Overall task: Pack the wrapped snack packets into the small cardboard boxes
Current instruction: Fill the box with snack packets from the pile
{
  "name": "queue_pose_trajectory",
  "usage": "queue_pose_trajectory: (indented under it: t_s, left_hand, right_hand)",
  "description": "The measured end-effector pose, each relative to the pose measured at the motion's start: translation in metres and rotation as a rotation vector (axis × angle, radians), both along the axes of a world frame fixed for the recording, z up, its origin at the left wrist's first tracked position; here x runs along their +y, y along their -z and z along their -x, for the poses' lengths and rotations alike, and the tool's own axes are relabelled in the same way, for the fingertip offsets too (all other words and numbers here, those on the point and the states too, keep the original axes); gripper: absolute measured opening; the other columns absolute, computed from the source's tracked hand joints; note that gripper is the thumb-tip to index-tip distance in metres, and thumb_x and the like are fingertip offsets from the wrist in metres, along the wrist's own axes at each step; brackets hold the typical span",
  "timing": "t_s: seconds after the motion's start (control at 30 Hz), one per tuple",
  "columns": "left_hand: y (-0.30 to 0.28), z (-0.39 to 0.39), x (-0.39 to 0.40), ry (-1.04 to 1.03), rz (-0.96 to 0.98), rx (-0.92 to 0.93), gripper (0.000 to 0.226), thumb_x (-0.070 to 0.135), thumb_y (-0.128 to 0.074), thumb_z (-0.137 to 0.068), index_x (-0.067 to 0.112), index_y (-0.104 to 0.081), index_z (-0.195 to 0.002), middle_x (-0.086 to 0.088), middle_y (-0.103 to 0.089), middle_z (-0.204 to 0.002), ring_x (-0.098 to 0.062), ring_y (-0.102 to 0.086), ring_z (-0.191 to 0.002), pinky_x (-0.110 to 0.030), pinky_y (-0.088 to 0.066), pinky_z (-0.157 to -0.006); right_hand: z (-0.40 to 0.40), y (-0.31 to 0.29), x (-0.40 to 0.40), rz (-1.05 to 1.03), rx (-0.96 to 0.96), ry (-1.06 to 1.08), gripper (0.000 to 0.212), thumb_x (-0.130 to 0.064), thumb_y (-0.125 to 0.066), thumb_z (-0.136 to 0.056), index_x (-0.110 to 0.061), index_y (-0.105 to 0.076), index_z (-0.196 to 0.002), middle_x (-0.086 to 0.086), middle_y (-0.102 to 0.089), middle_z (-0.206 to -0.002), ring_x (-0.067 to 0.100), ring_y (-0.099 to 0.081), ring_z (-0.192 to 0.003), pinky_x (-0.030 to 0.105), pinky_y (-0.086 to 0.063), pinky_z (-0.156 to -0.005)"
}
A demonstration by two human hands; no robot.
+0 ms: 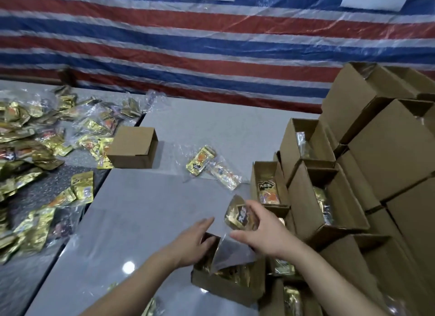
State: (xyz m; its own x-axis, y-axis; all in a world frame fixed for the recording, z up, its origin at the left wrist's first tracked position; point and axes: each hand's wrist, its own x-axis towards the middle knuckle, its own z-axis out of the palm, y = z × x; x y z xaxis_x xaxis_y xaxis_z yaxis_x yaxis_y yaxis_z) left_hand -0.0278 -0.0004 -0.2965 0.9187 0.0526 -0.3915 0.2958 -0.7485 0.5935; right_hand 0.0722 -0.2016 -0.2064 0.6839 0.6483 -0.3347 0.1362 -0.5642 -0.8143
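A small open cardboard box [226,288] sits on the grey table near the front, with gold packets inside. My right hand [261,231] grips a gold snack packet in a clear bag [237,215] just above that box. Its clear plastic hangs down into the box. My left hand [193,240] rests on the box's left rim with its fingers loosely bent. Two more bagged packets [204,162] lie further back on the table.
A heap of gold packets [35,151] covers the table's left side. One closed small box [134,147] stands mid-table. Stacked open boxes [329,198] with packets fill the right side. A red, white and blue striped tarp [211,45] hangs behind.
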Motion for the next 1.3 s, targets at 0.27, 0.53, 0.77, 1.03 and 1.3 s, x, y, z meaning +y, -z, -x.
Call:
queue_pose_trajectory:
  t_s: [0.27,0.53,0.77,1.03,1.3]
  left_hand:
    - [0.053,0.026,-0.007,-0.19,0.123,-0.044,0.043,0.03,-0.032,-0.107,0.026,-0.035,-0.15,0.007,-0.039,-0.153,-0.004,-0.034,-0.138,0.008,-0.007,-0.095]
    - [0.067,0.031,-0.01,-0.188,0.132,-0.107,0.044,0.027,-0.032,-0.107,0.025,-0.035,-0.15,0.007,-0.038,-0.154,0.003,-0.032,-0.135,0.009,-0.005,-0.096]
    - [0.074,0.032,-0.007,-0.18,0.139,-0.126,0.045,0.026,-0.032,-0.106,0.026,-0.034,-0.151,0.007,-0.038,-0.154,0.0,-0.033,-0.137,0.007,-0.006,-0.098]
    - [0.082,0.032,-0.008,-0.186,0.146,-0.153,0.044,0.027,-0.032,-0.106,0.027,-0.035,-0.15,0.009,-0.039,-0.151,0.01,-0.03,-0.128,0.006,-0.009,-0.101]
    - [0.083,0.036,-0.009,-0.208,0.092,-0.136,0.044,0.03,-0.032,-0.106,0.036,-0.032,-0.15,0.016,-0.037,-0.149,0.007,-0.035,-0.127,0.012,-0.008,-0.088]
  right_hand:
    - [0.022,0.093,0.009,0.386,0.074,-0.221,0.075,-0.07,-0.074,-0.058,-0.039,-0.053,-0.123,-0.019,-0.065,-0.112,0.001,-0.062,-0.101,0.025,-0.051,-0.091]
    - [0.036,0.155,0.03,0.707,-0.022,-0.462,0.065,-0.05,-0.058,-0.092,-0.019,-0.036,-0.146,0.009,-0.046,-0.147,0.03,-0.043,-0.136,0.042,-0.037,-0.107]
    - [0.03,0.149,0.021,0.449,0.286,-0.175,0.033,-0.027,-0.064,-0.092,-0.016,-0.063,-0.123,-0.003,-0.062,-0.1,0.011,-0.057,-0.087,0.021,-0.042,-0.074]
    - [0.037,0.129,0.026,0.603,0.226,-0.3,0.035,-0.042,-0.042,-0.101,-0.021,-0.07,-0.106,0.003,-0.068,-0.113,0.019,-0.059,-0.111,0.023,-0.042,-0.085]
    - [0.045,0.126,0.039,0.687,0.342,-0.308,0.067,-0.06,-0.028,-0.101,-0.014,-0.045,-0.146,0.008,-0.041,-0.154,0.018,-0.042,-0.135,0.026,-0.031,-0.105]
